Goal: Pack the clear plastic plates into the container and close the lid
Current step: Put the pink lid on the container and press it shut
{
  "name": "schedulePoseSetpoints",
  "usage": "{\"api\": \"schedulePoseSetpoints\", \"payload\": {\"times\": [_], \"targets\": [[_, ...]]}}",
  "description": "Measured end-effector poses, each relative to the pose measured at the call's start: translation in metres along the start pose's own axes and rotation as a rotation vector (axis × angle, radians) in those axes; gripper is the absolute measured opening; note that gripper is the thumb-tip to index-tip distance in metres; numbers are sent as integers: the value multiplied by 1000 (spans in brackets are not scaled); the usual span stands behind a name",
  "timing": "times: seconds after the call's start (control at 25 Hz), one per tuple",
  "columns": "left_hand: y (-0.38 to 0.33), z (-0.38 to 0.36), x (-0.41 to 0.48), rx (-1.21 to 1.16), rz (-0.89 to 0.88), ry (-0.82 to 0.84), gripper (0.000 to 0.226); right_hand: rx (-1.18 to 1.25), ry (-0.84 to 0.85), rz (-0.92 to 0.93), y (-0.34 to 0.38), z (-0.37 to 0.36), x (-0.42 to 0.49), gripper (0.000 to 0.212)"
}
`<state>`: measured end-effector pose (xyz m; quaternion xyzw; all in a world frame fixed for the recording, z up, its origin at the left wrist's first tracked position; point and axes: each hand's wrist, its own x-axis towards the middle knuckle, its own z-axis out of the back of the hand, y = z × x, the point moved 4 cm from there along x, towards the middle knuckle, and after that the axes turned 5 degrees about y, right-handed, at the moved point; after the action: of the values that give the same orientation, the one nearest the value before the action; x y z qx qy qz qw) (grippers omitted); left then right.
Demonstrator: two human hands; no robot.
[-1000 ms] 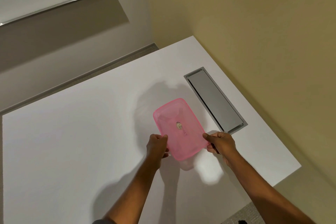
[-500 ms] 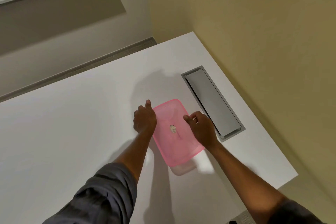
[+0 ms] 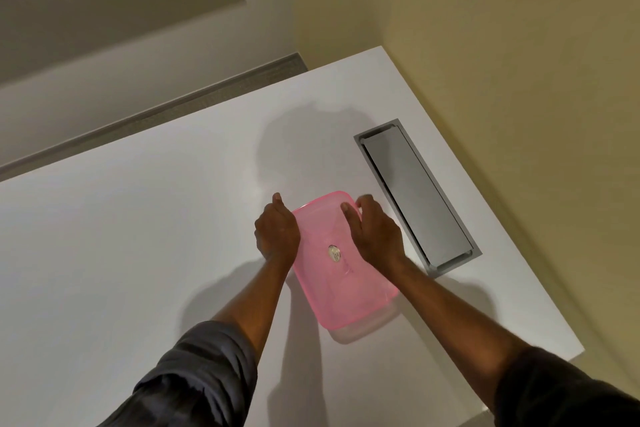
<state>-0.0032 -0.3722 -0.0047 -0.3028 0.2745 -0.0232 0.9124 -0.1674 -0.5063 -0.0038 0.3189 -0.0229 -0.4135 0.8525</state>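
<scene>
A pink translucent lid (image 3: 341, 288) with a small round sticker lies on top of a clear container (image 3: 367, 328), of which only the near end shows under the lid. The box rests on the white table (image 3: 121, 253). My left hand (image 3: 277, 232) grips the lid's left edge near its far corner. My right hand (image 3: 375, 232) presses on the lid's far right corner, fingers curled over the rim. The clear plates cannot be made out through the lid.
A grey metal cable hatch (image 3: 415, 198) is set into the table just right of the box. The table's right edge and near right corner run close to a beige wall (image 3: 519, 45). Grey carpet (image 3: 194, 100) shows beyond the far edge.
Both hands have slid from the lid's near end to its far end. The head has moved closer, so the box looks larger; the lid now sits flatter on the container.
</scene>
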Motion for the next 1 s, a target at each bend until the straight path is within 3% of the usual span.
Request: {"api": "schedulePoseSetpoints", "payload": {"times": [0.12, 0.2, 0.6, 1.0], "targets": [[0, -2, 1, 11, 2, -11, 68, -51, -54, 183, 27, -1, 40, 44], [1, -3, 2, 12, 5, -20, 68, -120, -50, 206, 34, -7, 63, 46], [2, -5, 3, -9, 5, -62, 64, 34, 129, 38, 22, -22, 97, 52], [10, -4, 4, -36, 11, -93, 63, -44, 10, -1, 22, -5, 79, 63]]}}
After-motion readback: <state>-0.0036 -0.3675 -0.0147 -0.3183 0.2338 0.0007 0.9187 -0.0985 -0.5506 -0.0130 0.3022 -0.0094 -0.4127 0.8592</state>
